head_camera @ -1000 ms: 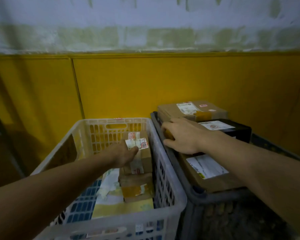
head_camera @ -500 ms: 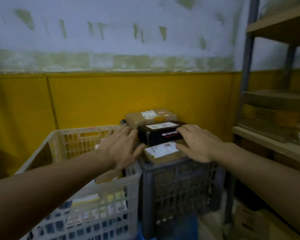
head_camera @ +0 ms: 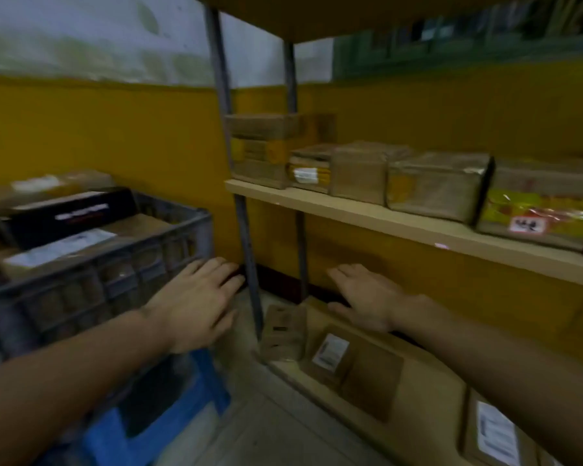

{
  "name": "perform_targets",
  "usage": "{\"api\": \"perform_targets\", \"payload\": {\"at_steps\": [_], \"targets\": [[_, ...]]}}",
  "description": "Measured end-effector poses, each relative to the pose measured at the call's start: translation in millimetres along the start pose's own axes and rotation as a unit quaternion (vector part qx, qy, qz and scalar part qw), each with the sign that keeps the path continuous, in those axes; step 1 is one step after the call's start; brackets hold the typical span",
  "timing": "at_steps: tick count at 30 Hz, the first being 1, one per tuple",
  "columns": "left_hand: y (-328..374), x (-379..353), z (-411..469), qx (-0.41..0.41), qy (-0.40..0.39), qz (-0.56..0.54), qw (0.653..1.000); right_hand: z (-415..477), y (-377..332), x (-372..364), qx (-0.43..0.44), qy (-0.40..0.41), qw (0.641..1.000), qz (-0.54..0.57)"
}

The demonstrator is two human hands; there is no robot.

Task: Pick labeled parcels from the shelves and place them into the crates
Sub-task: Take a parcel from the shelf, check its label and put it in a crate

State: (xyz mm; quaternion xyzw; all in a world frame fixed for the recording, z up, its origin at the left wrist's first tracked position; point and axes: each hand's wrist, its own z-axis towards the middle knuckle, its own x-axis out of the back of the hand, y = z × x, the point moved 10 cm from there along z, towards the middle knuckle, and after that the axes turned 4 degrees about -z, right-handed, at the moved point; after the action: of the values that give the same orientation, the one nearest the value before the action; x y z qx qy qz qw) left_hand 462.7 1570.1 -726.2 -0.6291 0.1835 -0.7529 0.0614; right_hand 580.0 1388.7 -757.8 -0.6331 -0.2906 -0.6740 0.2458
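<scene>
My left hand (head_camera: 196,301) hangs in the air with fingers spread, just right of the dark grey crate (head_camera: 91,280), holding nothing. My right hand (head_camera: 364,297) is also empty, fingers straight, over the bottom shelf (head_camera: 428,412). The grey crate holds a black box (head_camera: 68,213) and a brown parcel with a white label (head_camera: 64,247). Several brown taped parcels (head_camera: 438,186) line the middle shelf (head_camera: 384,220). On the bottom shelf lies a flat parcel with a white label (head_camera: 330,353), and another labeled parcel (head_camera: 495,432) lies nearer to me. The view is motion-blurred.
Grey metal shelf posts (head_camera: 246,230) stand between the crate and the shelves. A blue crate (head_camera: 155,415) sits under the grey one. A yellow-wrapped parcel (head_camera: 535,213) lies at the right end of the middle shelf. A yellow wall runs behind.
My view has swung right from the crates to the shelves. Both hands have left the parcels in the grey crate and now hover empty near the bottom shelf.
</scene>
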Motion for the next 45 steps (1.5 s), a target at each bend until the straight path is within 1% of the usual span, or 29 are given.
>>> {"api": "perform_targets", "payload": {"at_steps": [1,3,6,11,15,17,19,21,23,24,25,26,29,31,32,33,34,35,36,37,39,40,42,45], "targets": [[15,-16,13,-0.004,-0.007,-0.018,1.000,-5,19,-17,-0.015,-0.011,1.000,0.011],[40,-52,40,-0.009,0.004,-0.050,0.999,-13,52,-57,-0.051,-0.031,0.997,0.047],[86,-131,74,-0.037,-0.008,-0.085,0.996,-26,91,-134,-0.102,-0.062,0.989,0.086],[175,-257,106,-0.076,-0.034,-0.197,0.977,-38,115,-272,-0.136,-0.149,0.971,0.130],[225,-329,132,-0.046,-0.077,-0.265,0.960,-37,126,-351,-0.170,-0.172,0.957,0.162],[242,-354,148,-0.027,-0.097,-0.296,0.950,-35,136,-379,-0.205,-0.161,0.948,0.182],[256,-369,162,-0.003,-0.101,-0.352,0.930,-32,147,-400,-0.244,-0.136,0.935,0.218],[268,-380,167,0.027,-0.112,-0.417,0.901,-31,153,-415,-0.276,-0.108,0.913,0.279],[281,-393,160,0.051,-0.132,-0.472,0.870,-31,155,-427,-0.299,-0.079,0.879,0.362],[287,-397,154,0.057,-0.130,-0.494,0.858,-33,155,-432,-0.312,-0.063,0.860,0.399],[290,-399,148,0.064,-0.121,-0.514,0.847,-35,156,-435,-0.331,-0.047,0.841,0.426],[292,-401,143,0.081,-0.105,-0.544,0.829,-39,158,-438,-0.353,-0.027,0.820,0.449],[293,-399,137,0.141,-0.065,-0.636,0.756,-50,170,-443,-0.426,0.028,0.753,0.500],[296,-393,142,0.163,-0.046,-0.661,0.731,-55,175,-447,-0.466,0.044,0.711,0.524],[296,-389,144,0.174,-0.034,-0.650,0.739,-56,175,-450,-0.481,0.046,0.692,0.536],[291,-385,146,0.193,-0.005,-0.622,0.759,-57,175,-453,-0.493,0.043,0.678,0.543],[285,-381,148,0.210,0.017,-0.576,0.790,-57,173,-456,-0.500,0.037,0.667,0.551],[279,-379,149,0.230,0.027,-0.530,0.815,-57,171,-461,-0.506,0.027,0.657,0.559],[275,-384,149,0.255,0.014,-0.504,0.825,-58,170,-466,-0.511,0.015,0.646,0.567],[274,-394,149,0.281,-0.017,-0.503,0.817,-60,168,-470,-0.514,0.003,0.636,0.575],[275,-412,144,0.323,-0.063,-0.550,0.768,-62,166,-476,-0.515,-0.008,0.613,0.599],[276,-417,142,0.329,-0.070,-0.571,0.749,-62,165,-478,-0.514,-0.007,0.601,0.612],[277,-419,138,0.328,-0.055,-0.607,0.722,-67,165,-480,-0.521,-0.008,0.591,0.616],[272,-420,132,0.351,-0.037,-0.663,0.660,-79,172,-479,-0.555,0.002,0.580,0.596]]}}
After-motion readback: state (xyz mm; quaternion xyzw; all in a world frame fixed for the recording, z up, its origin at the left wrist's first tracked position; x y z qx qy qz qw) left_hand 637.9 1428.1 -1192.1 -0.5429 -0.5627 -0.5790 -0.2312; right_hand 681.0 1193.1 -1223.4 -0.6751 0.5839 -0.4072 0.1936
